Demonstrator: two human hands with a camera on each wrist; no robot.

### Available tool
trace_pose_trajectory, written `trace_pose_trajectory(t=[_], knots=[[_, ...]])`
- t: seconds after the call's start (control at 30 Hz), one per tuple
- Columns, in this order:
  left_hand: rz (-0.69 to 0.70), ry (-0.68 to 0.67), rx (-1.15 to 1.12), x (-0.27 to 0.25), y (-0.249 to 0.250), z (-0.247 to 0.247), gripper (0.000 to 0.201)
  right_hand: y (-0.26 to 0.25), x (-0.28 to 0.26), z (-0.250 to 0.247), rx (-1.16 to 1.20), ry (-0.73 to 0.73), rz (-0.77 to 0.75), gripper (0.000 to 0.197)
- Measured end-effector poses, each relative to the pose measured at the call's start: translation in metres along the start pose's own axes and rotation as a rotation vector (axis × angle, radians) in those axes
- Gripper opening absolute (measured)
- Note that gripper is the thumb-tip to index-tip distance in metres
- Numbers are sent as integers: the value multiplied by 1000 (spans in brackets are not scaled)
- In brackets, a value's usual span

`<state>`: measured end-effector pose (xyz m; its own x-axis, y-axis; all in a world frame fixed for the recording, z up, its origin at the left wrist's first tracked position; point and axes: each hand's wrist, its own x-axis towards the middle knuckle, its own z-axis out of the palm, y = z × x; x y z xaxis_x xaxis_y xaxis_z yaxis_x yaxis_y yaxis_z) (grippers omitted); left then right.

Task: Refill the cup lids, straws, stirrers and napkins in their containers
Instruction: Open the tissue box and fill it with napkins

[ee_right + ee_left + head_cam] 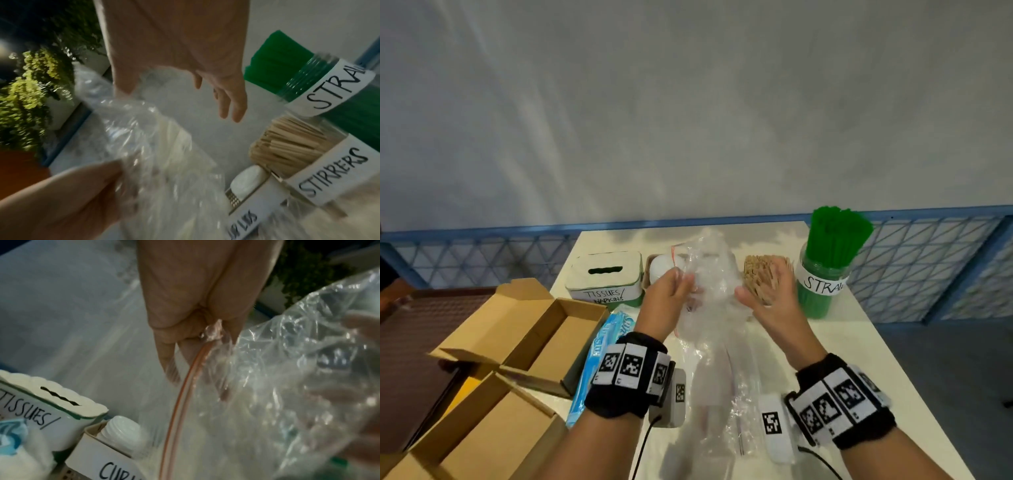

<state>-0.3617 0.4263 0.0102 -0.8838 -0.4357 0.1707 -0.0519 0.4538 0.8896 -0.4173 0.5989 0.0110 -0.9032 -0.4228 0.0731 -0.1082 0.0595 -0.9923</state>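
While my left hand (671, 291) pinches the top corner of a clear plastic zip bag (709, 281), right at the end of its red seal line, the bag hangs crumpled between my two hands above the table (859, 359). My right hand (767, 291) is loose and spread, fingers relaxed, its palm facing the bag's right side; whether it touches the plastic I cannot tell. The bag looks empty or nearly so, though the crinkled film makes that hard to confirm.

Just beyond my hands, along the far edge of the table, stand four labelled containers. From left to right: a white tissue and napkin box (604, 279) with a slot in its top, a small box of white cup lids (664, 267) partly hidden by the bag, a stirrer jar (760, 277) packed with wooden sticks, and a straw jar (822, 274) crammed with tall green straws.

Near me on the left lie a blue napkin packet (599, 356) and two open cardboard boxes (534, 335). More clear wrapping (722, 394) lies flat on the table between my wrists.

By my judgement the lids, stirrers and straws look stocked, and I am disposing of a spent bag. Next I should set it aside and reach left for the blue packet, then feed napkins through the slot.
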Motion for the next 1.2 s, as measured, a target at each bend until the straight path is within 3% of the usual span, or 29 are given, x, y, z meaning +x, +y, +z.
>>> trace_pose_trajectory(t=[0.13, 0.3, 0.37, 0.43, 0.47, 0.63, 0.77, 0.83, 0.87, 0.93, 0.97, 1.03, 1.13, 1.2], knots=[[25, -12, 45, -3, 10, 11, 17, 12, -15, 6, -103, -138, 7, 118], [-17, 102, 53, -4, 13, 22, 17, 0, -20, 5, -244, -213, -196, 124], [-29, 75, 15, -5, 16, 23, 17, 0, -18, 4, -362, -164, -235, 106], [-67, 28, -80, -6, 19, 20, 17, -3, -11, -3, -348, -75, -223, 57], [-92, 11, -134, -8, 20, 16, 16, -2, -7, -9, -326, -39, -206, 43], [-137, 66, -134, -7, 12, -16, 23, 6, 19, -46, -336, 134, -146, 30], [-205, 143, -311, -2, 0, -36, 23, 8, 31, -60, -148, 244, -104, 21], [-203, 171, -268, 0, -2, -40, 18, 9, 32, -60, -91, 296, -93, 25], [-179, 181, -148, 1, 0, -41, 15, 11, 33, -59, -108, 298, -105, 27], [-68, 182, 207, 1, 6, -37, 46, 11, 33, -54, -186, 240, -162, 26], [39, 164, 373, 0, 13, -34, 62, 10, 33, -50, -232, 181, -202, 23], [252, 46, 633, -2, 32, -23, 75, 5, 31, -39, -319, 50, -276, 18], [302, -233, 648, -2, 48, 4, 61, -8, 25, -21, -375, -77, -362, 13], [267, -229, 381, 0, 48, 13, 22, -9, 22, -16, -315, -103, -373, 14]])
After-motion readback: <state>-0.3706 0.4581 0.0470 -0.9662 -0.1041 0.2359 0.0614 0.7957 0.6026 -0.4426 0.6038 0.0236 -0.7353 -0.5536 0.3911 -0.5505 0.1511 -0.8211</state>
